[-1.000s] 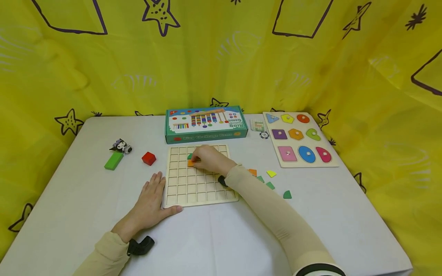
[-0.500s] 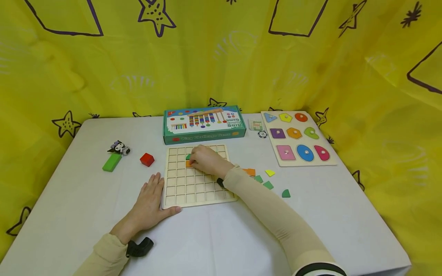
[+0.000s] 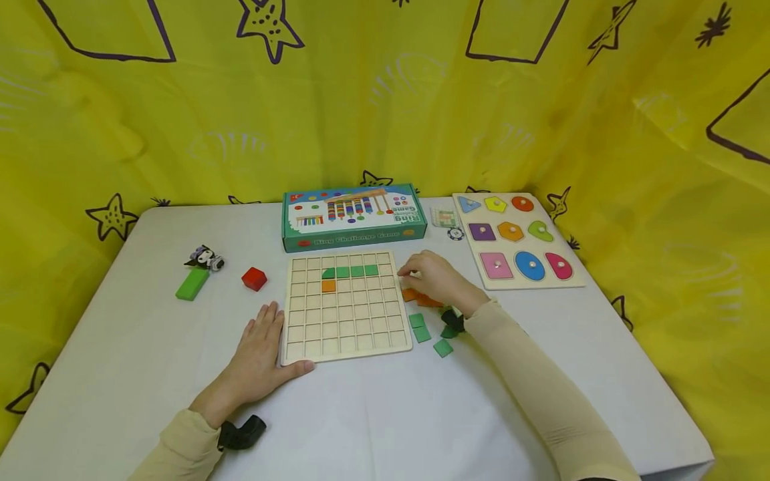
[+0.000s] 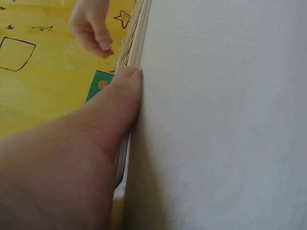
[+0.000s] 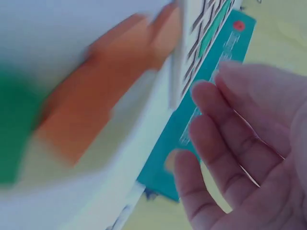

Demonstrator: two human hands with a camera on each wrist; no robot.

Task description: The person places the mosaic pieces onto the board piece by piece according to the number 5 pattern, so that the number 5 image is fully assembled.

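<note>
A wooden grid board (image 3: 368, 314) lies on the white table. Near its top, a row of green tiles (image 3: 357, 271) begins with a rounded green piece (image 3: 328, 273), and one orange square tile (image 3: 328, 286) sits under that piece. My left hand (image 3: 252, 354) rests flat, fingers along the board's left edge, its thumb (image 4: 120, 96) against the front edge. Just off the board's right side, my right hand (image 3: 442, 279) hovers above loose orange tiles (image 3: 428, 302). The right wrist view shows its fingers (image 5: 216, 158) loosely bent, with nothing visible between them.
Loose green tiles (image 3: 422, 333) lie right of the board. Behind it stands a green game box (image 3: 355, 237). A shape puzzle board (image 3: 517, 267) lies at the back right. A red block (image 3: 254, 279), green block (image 3: 192, 284) and small figurine (image 3: 206, 258) are on the left.
My right hand has moved off the board to the right, over the loose orange tiles. The orange tile it was touching stays on the grid. My left hand keeps its place.
</note>
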